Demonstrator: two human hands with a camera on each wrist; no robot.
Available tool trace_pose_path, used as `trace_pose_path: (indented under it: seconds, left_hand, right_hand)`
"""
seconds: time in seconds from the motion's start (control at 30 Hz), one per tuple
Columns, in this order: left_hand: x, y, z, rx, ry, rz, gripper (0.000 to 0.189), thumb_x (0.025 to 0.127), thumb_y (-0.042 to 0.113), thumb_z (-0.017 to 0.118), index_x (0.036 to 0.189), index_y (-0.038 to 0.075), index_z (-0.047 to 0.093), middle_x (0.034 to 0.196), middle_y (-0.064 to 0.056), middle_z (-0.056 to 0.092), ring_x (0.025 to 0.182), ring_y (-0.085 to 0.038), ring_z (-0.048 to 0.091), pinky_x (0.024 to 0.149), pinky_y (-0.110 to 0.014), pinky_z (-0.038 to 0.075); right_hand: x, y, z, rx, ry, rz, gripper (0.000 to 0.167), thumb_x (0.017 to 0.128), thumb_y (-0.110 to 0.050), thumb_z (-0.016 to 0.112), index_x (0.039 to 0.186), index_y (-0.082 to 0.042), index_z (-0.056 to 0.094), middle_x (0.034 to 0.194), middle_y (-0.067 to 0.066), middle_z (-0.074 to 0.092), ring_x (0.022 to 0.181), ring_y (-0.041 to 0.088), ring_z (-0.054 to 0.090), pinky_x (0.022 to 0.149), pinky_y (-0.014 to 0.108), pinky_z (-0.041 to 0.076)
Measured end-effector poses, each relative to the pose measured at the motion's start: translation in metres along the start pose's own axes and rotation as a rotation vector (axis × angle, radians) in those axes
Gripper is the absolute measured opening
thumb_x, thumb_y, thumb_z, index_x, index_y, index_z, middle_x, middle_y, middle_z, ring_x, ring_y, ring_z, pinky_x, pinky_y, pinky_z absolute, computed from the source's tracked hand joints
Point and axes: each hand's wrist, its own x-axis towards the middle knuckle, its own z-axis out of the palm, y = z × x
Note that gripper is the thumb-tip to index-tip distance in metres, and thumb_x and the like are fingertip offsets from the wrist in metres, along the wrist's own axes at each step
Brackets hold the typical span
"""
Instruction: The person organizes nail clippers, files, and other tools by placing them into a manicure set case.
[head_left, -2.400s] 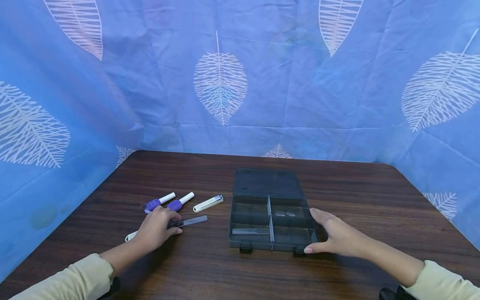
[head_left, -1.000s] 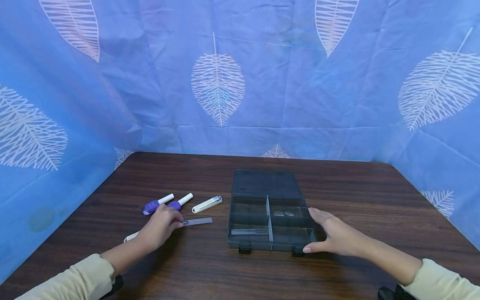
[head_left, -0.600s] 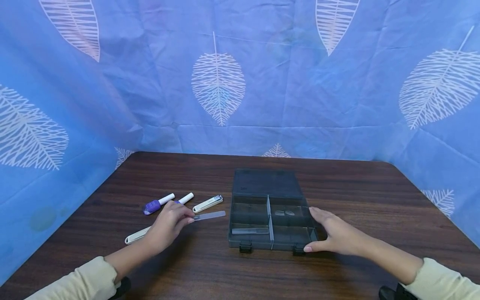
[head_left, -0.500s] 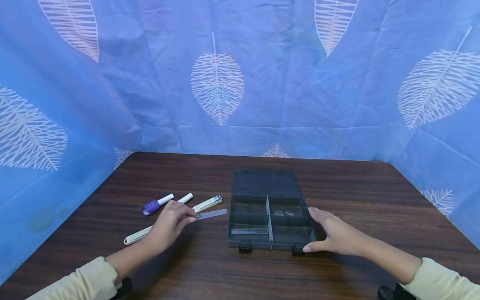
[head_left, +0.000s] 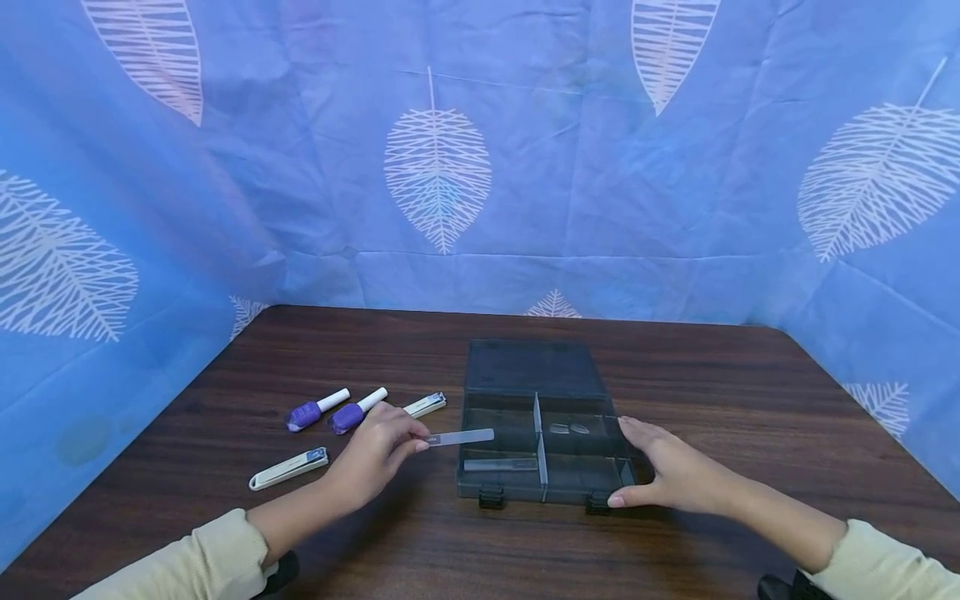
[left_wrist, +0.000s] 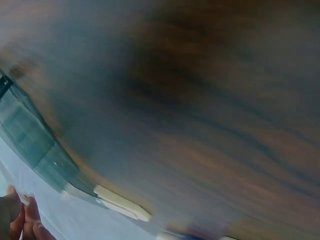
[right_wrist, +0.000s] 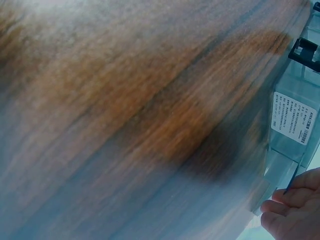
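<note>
My left hand (head_left: 382, 450) pinches one end of a slim translucent nail file (head_left: 461, 437) between thumb and fingers. Its far end overlaps the left side of an open smoky plastic box (head_left: 501, 492). In the left wrist view, the fingertips (left_wrist: 31, 207) sit at the bottom left corner. Inside the box's front left compartment lies another nail file (head_left: 498, 464). My right hand (head_left: 675, 471) holds the box by its right front corner, thumb at the front latch and fingers along the side. The right wrist view shows a printed label (right_wrist: 293, 117) on the box.
Left of the box lie two purple nail polish bottles (head_left: 303, 415) with white caps. One cream nail clipper (head_left: 288, 469) rests nearer the front; another clipper (head_left: 425, 405) is partly behind my left hand. Dividers (head_left: 538, 417) split the box, and its lid (head_left: 534, 367) lies folded back.
My left hand has lifted the nail file off the table and carried it right to the box's left edge, uncovering the front clipper and a polish bottle. The right hand stays at the box.
</note>
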Motion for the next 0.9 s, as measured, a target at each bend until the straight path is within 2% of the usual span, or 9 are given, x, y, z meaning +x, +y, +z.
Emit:
trace_pose_path:
  seconds: [0.27,0.4,0.63,0.9]
  left_hand:
    - [0.009,0.01,0.013,0.015,-0.059,0.071,0.005,0.081,0.012,0.069,0.085,0.01,0.071,0.082,0.003,0.068,0.081,-0.01,0.052,0.07,-0.023,0.046]
    - [0.015,0.016,0.02,0.023,-0.111,0.136,0.007,0.082,0.012,0.068,0.087,0.009,0.072,0.083,0.002,0.068,0.08,-0.011,0.053,0.07,-0.022,0.046]
    - [0.024,0.025,0.023,0.058,-0.179,0.214,0.008,0.083,0.012,0.067,0.088,0.007,0.072,0.082,0.001,0.068,0.075,-0.01,0.047,0.066,-0.019,0.041]
    - [0.032,0.03,0.026,0.135,-0.307,0.225,0.009,0.083,0.014,0.068,0.085,0.008,0.074,0.082,0.002,0.07,0.073,-0.008,0.051,0.067,-0.018,0.04]
  right_hand:
    - [0.0,-0.001,0.0,0.006,0.006,-0.007,0.108,0.072,-0.061,0.066,0.137,0.017,0.028,0.141,0.037,0.03,0.128,0.053,0.03,0.097,0.063,0.032]
    - [0.001,-0.001,0.0,0.009,0.0,-0.007,0.108,0.072,-0.06,0.067,0.137,0.017,0.027,0.141,0.037,0.029,0.128,0.054,0.029,0.097,0.063,0.033]
    - [0.0,0.0,0.0,0.011,-0.001,-0.002,0.108,0.072,-0.06,0.067,0.137,0.016,0.027,0.141,0.037,0.029,0.128,0.054,0.03,0.096,0.064,0.033]
    - [0.0,0.0,-0.001,0.001,0.006,-0.005,0.109,0.072,-0.062,0.066,0.137,0.016,0.027,0.142,0.036,0.029,0.128,0.053,0.03,0.096,0.063,0.034]
